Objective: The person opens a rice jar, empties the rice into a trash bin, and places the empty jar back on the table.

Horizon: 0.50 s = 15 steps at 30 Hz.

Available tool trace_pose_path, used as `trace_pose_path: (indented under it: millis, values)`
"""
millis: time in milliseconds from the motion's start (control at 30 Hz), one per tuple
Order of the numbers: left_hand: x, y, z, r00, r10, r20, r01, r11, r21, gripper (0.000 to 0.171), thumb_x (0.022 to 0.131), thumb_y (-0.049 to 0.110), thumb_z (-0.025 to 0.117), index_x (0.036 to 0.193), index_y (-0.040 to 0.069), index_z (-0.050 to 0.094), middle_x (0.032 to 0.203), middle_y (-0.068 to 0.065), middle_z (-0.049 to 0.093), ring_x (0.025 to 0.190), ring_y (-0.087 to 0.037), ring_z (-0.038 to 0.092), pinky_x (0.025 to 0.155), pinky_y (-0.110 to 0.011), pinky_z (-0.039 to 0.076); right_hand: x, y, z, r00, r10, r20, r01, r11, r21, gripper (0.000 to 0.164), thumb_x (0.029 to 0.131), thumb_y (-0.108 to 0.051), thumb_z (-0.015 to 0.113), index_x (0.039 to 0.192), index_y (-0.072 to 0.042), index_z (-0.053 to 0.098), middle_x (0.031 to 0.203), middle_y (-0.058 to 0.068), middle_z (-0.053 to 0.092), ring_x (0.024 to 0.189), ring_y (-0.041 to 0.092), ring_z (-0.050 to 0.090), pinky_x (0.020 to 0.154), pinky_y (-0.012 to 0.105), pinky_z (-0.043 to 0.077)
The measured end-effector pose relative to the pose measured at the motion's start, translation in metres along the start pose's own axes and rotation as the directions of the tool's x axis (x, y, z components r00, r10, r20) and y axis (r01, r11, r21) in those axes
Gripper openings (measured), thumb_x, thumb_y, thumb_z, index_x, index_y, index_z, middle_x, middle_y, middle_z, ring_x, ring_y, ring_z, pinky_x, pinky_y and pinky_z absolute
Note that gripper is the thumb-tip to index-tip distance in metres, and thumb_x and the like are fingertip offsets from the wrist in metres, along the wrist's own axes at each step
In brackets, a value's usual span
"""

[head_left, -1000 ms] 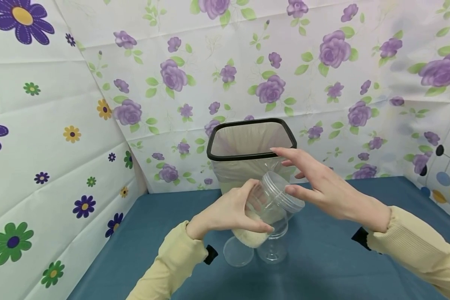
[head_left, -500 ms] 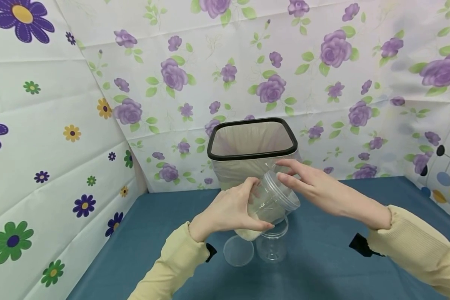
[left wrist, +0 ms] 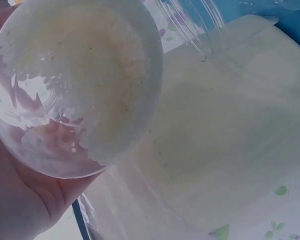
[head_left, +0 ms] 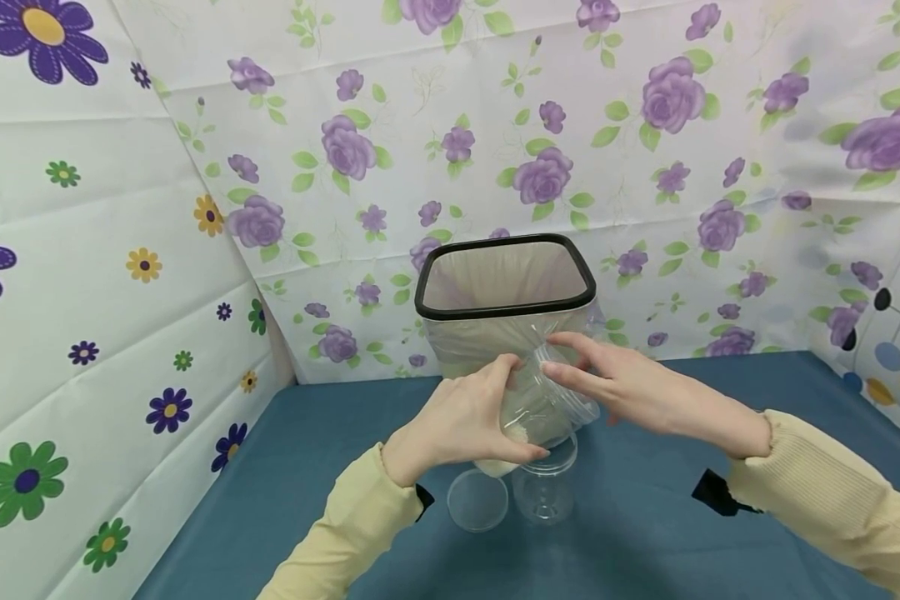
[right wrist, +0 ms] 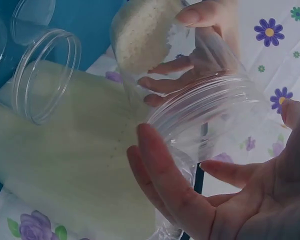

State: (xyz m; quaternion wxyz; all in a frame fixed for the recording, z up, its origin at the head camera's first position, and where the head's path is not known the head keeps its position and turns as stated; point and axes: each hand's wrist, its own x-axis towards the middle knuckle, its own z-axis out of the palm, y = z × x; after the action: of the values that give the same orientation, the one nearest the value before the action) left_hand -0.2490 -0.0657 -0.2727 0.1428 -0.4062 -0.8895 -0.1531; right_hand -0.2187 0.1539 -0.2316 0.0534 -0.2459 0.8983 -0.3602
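My left hand point(head_left: 461, 417) grips a clear plastic jar point(head_left: 528, 421) partly filled with pale, rice-like grains point(right wrist: 140, 40). The jar is tilted, its ribbed clear end up to the right and its base low to the left. Around that ribbed end curve the spread fingers of my right hand point(head_left: 630, 387); the right wrist view shows them close against it, though a firm hold is not plain. Under the held jar, a second clear jar point(head_left: 543, 498) stands upright on the table with its mouth uncovered. A round clear lid point(head_left: 477, 500) lies to its left.
A bin point(head_left: 465, 342) with a black rim and a clear liner bag stands right behind the hands. Blue cloth point(head_left: 345, 517) covers the table. Flower-printed sheets point(head_left: 390, 100) hang at the back and sides.
My right hand has come down and left, closer around the jar's ribbed end. The held jar has shifted slightly up at its base. My left hand keeps its grip.
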Motion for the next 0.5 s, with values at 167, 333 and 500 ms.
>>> trace_pose_path:
  millis: [167, 333, 500]
  values:
    - [0.0008, 0.0023, 0.0013, 1.0, 0.019, -0.012, -0.019, 0.999, 0.04, 0.088, 0.06, 0.059, 0.072, 0.123, 0.006, 0.04, 0.084, 0.004, 0.05, 0.051, -0.008, 0.044, 0.041, -0.019, 0.036, 0.0021, 0.0034, 0.0012, 1.0, -0.006, 0.01, 0.006, 1.0, 0.005, 0.064, 0.091, -0.047, 0.045, 0.142, -0.014, 0.024, 0.098, 0.011, 0.052, 0.052, 0.024, 0.053, 0.056, 0.035, 0.047]
    - [0.0013, 0.003, 0.0021, 1.0, 0.023, -0.012, -0.023, 0.999, 0.038, 0.087, 0.06, 0.059, 0.072, 0.121, 0.006, 0.04, 0.083, 0.005, 0.049, 0.049, -0.008, 0.043, 0.04, -0.019, 0.035, 0.003, 0.0057, 0.0026, 0.999, -0.044, 0.004, 0.044, 0.999, -0.001, 0.063, 0.091, -0.044, 0.047, 0.14, -0.012, 0.025, 0.088, 0.008, 0.052, 0.052, 0.023, 0.051, 0.054, 0.036, 0.046]
    - [-0.0002, 0.0025, 0.0023, 1.0, 0.014, 0.008, -0.014, 1.0, 0.002, 0.087, 0.061, 0.059, 0.072, 0.122, 0.006, 0.04, 0.082, 0.004, 0.05, 0.053, -0.008, 0.045, 0.044, -0.02, 0.037, 0.0035, 0.0078, 0.0032, 0.995, -0.101, -0.005, 0.101, 0.994, -0.042, 0.059, 0.091, -0.042, 0.049, 0.138, -0.012, 0.029, 0.085, 0.007, 0.049, 0.052, 0.02, 0.047, 0.053, 0.035, 0.043]
